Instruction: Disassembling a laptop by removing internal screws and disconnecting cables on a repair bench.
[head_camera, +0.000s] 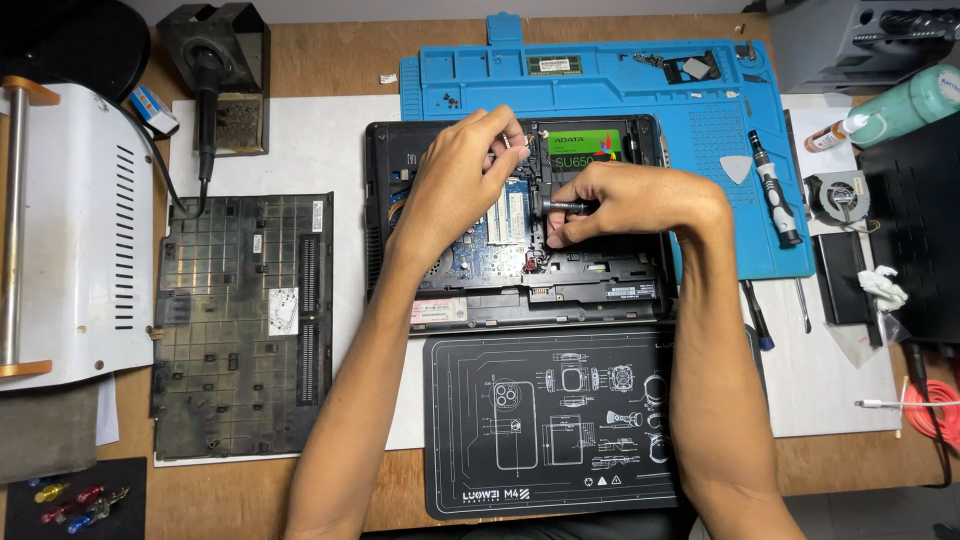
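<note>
An opened black laptop base (600, 285) lies in the middle of the desk, its blue circuit board (490, 250) and a green-labelled drive (585, 150) exposed. My left hand (455, 185) rests over the board with its fingertips pinching a small part near the top middle of the base. My right hand (625, 200) grips a dark screwdriver (570, 207) held sideways, its tip pointing left toward the board. What lies under both hands is hidden.
The removed bottom cover (240, 320) lies at left. A blue repair mat (620, 85) sits behind the laptop, a black printed mat (560, 420) in front. A soldering iron stand (220, 80), another screwdriver (775, 190), a fan (838, 195) and a green bottle (900, 105) stand around.
</note>
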